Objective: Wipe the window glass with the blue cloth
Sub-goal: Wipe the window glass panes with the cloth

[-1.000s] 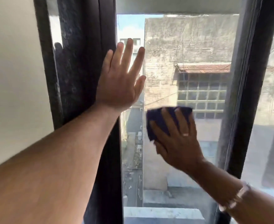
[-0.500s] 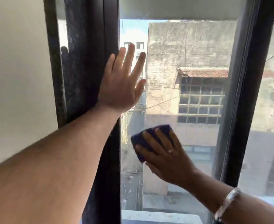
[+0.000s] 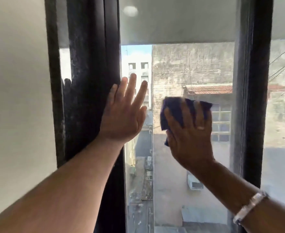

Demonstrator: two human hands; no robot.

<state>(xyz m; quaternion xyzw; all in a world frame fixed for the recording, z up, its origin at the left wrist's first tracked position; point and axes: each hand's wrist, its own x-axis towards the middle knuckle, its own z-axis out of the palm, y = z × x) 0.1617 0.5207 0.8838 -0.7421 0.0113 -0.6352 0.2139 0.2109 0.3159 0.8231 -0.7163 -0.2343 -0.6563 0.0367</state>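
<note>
Your right hand is flat on the window glass, fingers spread, pressing the blue cloth against the pane rather than pinching it. The cloth sits mid-height on the pane, roughly halfway between the left frame and the right frame, bunched under your fingers with its edges sticking out above and to the left. Your left hand is open, fingers apart, holding nothing, palm planted at the pane's left edge and overlapping the dark frame. There's a ring on a right finger and a bracelet on the right wrist. The cloth is motion-blurred.
</note>
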